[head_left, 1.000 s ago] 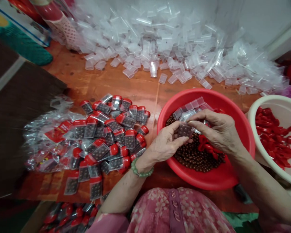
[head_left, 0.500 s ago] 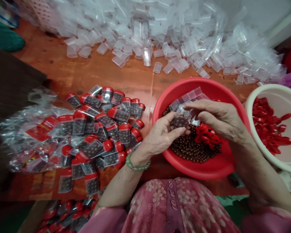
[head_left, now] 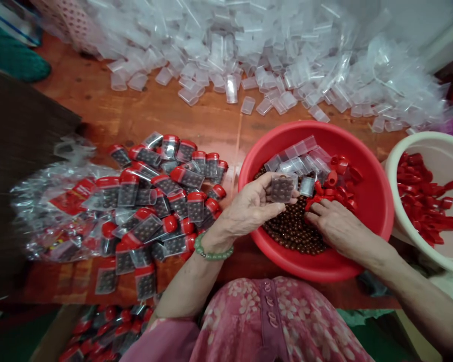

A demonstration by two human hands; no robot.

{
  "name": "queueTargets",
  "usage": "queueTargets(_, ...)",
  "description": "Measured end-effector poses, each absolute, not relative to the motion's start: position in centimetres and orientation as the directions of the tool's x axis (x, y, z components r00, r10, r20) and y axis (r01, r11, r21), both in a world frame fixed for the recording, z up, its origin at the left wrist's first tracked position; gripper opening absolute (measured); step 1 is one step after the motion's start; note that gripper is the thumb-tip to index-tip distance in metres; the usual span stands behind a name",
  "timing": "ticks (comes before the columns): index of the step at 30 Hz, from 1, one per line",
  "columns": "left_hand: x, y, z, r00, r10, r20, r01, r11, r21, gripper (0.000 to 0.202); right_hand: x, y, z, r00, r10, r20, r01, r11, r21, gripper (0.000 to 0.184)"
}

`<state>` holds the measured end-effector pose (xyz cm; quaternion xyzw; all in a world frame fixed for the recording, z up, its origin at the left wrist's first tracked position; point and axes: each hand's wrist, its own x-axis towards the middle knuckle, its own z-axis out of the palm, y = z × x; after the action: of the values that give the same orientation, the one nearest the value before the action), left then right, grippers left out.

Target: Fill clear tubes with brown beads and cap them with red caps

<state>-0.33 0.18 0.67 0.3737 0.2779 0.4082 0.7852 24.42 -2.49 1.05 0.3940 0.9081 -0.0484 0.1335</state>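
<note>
Now your left hand (head_left: 249, 208) holds a small clear tube (head_left: 282, 188) of brown beads (head_left: 294, 232) over a red basin (head_left: 381, 211); your right hand (head_left: 342, 226) lies low among loose red caps (head_left: 342, 173) in the basin, and you cannot tell whether it grips one.

Brown beads (head_left: 292, 234) are hidden under the right hand's fingers (head_left: 319, 213); the plastic vial's (head_left: 282, 188) left edge is covered by the left thumb (head_left: 266, 180).
</note>
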Motion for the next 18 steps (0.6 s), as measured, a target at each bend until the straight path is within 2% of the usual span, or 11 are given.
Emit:
queueTargets(4, -0.6, 0.2, 0.7, 0.530, 0.840, -0.120, -0.425, 0.386, 0.819, 0.046, 24.1, -2.4, 0.1, -0.666, 0.695, -0.272, 0.701, 0.708, 0.093, 0.025)
queueTargets(7, -0.7, 0.2, 0.8, 0.534, 0.836, -0.126, -0.414, 0.389, 0.823, 0.047, 24.8, -2.1, 0.4, -0.669, 0.706, -0.234, 0.725, 0.689, 0.008, 0.021)
queueTargets(9, -0.8, 0.2, 0.9, 0.536, 0.834, -0.133, -0.414, 0.397, 0.819, 0.048, 25.4, -1.9, 0.9, -0.657, 0.738, -0.155, 0.754, 0.639, -0.153, 0.015)
queueTargets(12, -0.7, 0.2, 1.0, 0.525, 0.840, -0.139, -0.413, 0.394, 0.821, 0.049, 25.9, -1.5, 2.1, -0.516, 0.856, -0.027, 0.718, 0.415, -0.560, 0.018)
queueTargets(14, -0.4, 0.1, 1.1, 0.501, 0.853, -0.149, -0.397, 0.379, 0.836, 0.044, 25.6, -1.2, 3.0, -0.361, 0.932, -0.026, 0.567, 0.197, -0.800, 0.020)
queueTargets(15, -0.2, 0.1, 1.1, 0.486, 0.860, -0.155, -0.387, 0.371, 0.844, 0.039, 25.3, -1.0, 3.4, -0.300, 0.953, -0.051, 0.465, 0.099, -0.880, 0.019)
queueTargets(18, 0.3, 0.0, 1.1, 0.448, 0.878, -0.170, -0.383, 0.361, 0.850, 0.031, 24.1, -0.1, 4.1, -0.264, 0.958, -0.113, 0.141, -0.077, -0.987, 0.017)
